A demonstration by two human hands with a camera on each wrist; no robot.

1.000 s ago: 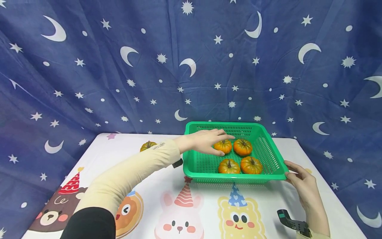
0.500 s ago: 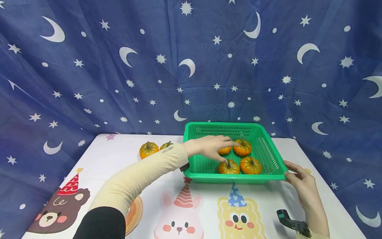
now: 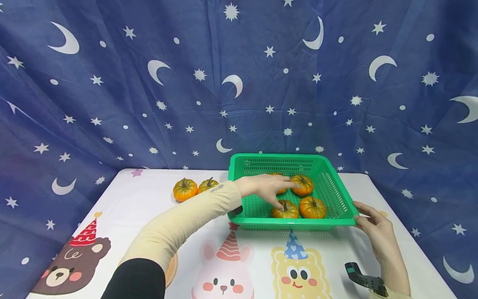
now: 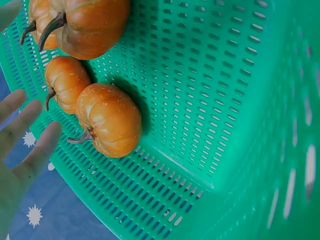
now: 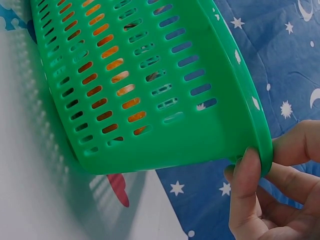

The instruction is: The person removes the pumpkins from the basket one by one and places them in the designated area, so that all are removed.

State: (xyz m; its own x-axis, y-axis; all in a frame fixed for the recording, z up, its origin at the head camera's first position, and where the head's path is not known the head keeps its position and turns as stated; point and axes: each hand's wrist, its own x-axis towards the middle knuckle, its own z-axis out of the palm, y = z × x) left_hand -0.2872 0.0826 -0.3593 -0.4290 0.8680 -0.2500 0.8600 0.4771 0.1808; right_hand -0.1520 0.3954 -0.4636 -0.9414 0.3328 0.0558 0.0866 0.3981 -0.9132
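A green plastic basket [image 3: 328,166] with slotted walls holds several small orange pumpkins, among them a front right one [image 3: 312,207] and a back right one [image 3: 302,185]. My left hand [image 3: 266,185] is over the basket's inside with fingers spread, partly covering a back left pumpkin [image 4: 67,82]. Its thumb overlaps the stem of the front left pumpkin [image 3: 285,211] in the head view. In the left wrist view its fingers [image 4: 37,150] are extended, with nothing between them. My right hand [image 3: 377,226] pinches the basket's rim at the front right corner, thumb and fingers on either side [image 5: 265,150].
Two more pumpkins, one [image 3: 185,189] farther left and one [image 3: 207,185] beside my left sleeve, sit on the table left of the basket. The white tablecloth [image 3: 149,195] has cartoon animal prints. A blue curtain [image 3: 179,83] with moons and stars hangs behind.
My left hand has come nearer the front of the basket, its thumb now at the front left pumpkin. The sleeve has shifted, uncovering the pumpkins on the table. My right hand keeps its pinch.
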